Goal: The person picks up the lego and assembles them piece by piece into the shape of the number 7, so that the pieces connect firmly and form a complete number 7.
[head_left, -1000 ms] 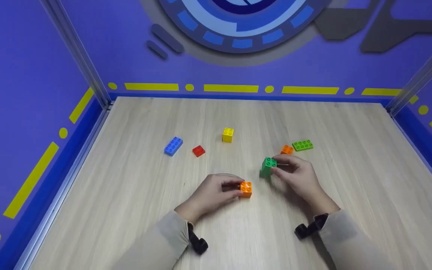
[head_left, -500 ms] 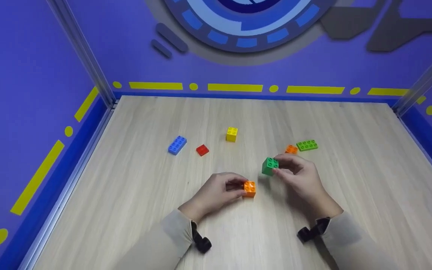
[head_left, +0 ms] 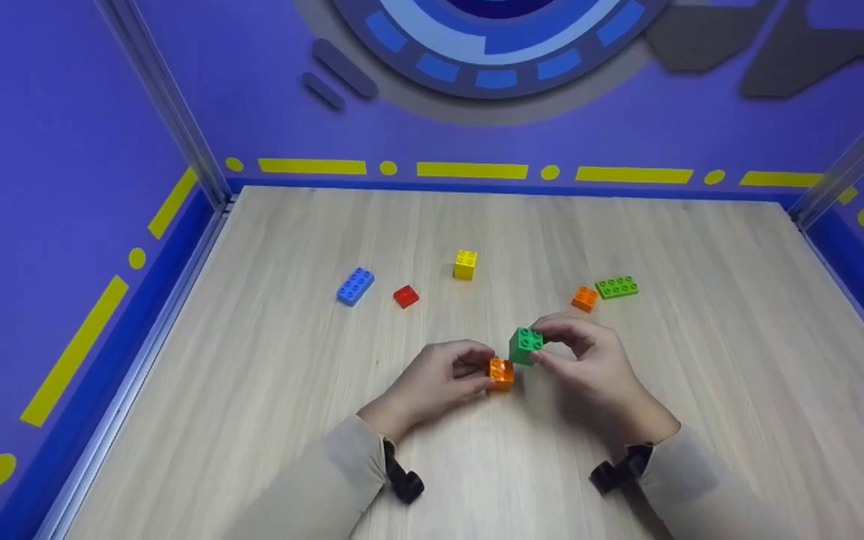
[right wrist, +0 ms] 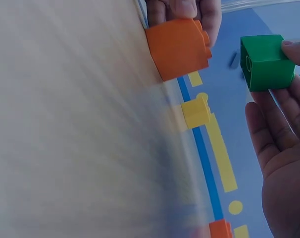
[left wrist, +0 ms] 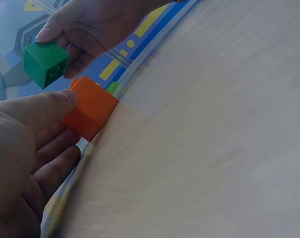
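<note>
Orange brick (head_left: 501, 376) is gripped by the left hand (head_left: 434, 380). Nearer it, yet unjoined, the green brick (head_left: 524, 346) is brought, pinched by the right hand (head_left: 598, 366).

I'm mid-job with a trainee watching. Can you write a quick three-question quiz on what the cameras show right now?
1. True or false: the green block in the right hand is apart from the orange block in the left hand.

2. Multiple choice: in the head view, which block lies nearest the lime-green block?
A) red block
B) yellow block
C) second orange block

3. Short answer: how many blocks lie on the table with no hand holding them?

Key: 1. True; both wrist views show a gap. 2. C. 3. Five.
</note>
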### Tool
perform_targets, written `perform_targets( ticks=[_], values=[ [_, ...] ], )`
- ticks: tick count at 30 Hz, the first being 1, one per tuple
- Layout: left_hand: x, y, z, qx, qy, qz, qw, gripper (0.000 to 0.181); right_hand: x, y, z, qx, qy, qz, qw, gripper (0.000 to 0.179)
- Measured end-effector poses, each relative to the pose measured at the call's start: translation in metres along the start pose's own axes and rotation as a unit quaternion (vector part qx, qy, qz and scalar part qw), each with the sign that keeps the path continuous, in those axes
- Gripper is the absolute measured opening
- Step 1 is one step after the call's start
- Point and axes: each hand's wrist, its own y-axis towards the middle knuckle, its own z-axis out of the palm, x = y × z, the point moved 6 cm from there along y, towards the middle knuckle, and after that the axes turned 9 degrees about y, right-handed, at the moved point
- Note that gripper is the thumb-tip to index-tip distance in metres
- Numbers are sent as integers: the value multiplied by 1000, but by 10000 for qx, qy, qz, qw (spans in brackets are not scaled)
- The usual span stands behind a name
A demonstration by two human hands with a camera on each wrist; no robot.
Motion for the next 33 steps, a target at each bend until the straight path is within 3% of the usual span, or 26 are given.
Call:
perform_targets(
  ticks=[6,16,33],
  values=[
    [-1,-1,-1,9,134,2,9999,40,3,-2,11,218,118,-4,9997,32],
    [-1,-1,-1,74,-61,30,9999,35,0,-5,21,486,150,175,9986,30],
    [-3,0,-1,92,-254,206,9994,33,-7,-7,30,703,-286,163,9970,27]
  ],
)
